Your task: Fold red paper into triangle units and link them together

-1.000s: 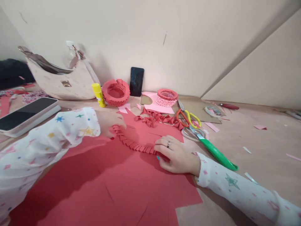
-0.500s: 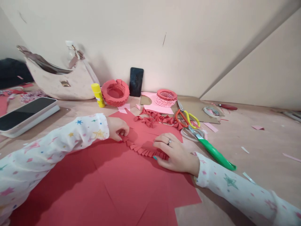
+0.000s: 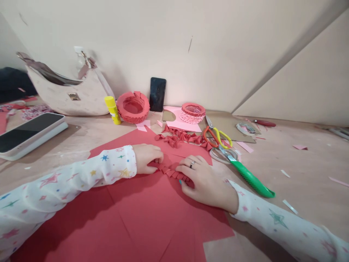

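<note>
A chain of small folded red paper pieces lies low over large red paper sheets. At its left end, my left hand is closed, thumb and fingers pinching the folds. My right hand, with a ring, curls round the chain's right end, which is partly hidden beneath the fingers. Just beyond both hands, several loose folded red pieces sit in a heap on the red paper.
Behind stand a yellow glue stick, a red paper bowl, a leaning phone and a pink paper ring. Scissors and a green-handled cutter lie right. A white handbag and white-edged device are left.
My left hand has moved right along the chain, closer to my right hand. Less of the chain shows between them. My right hand stays nearly in place.
</note>
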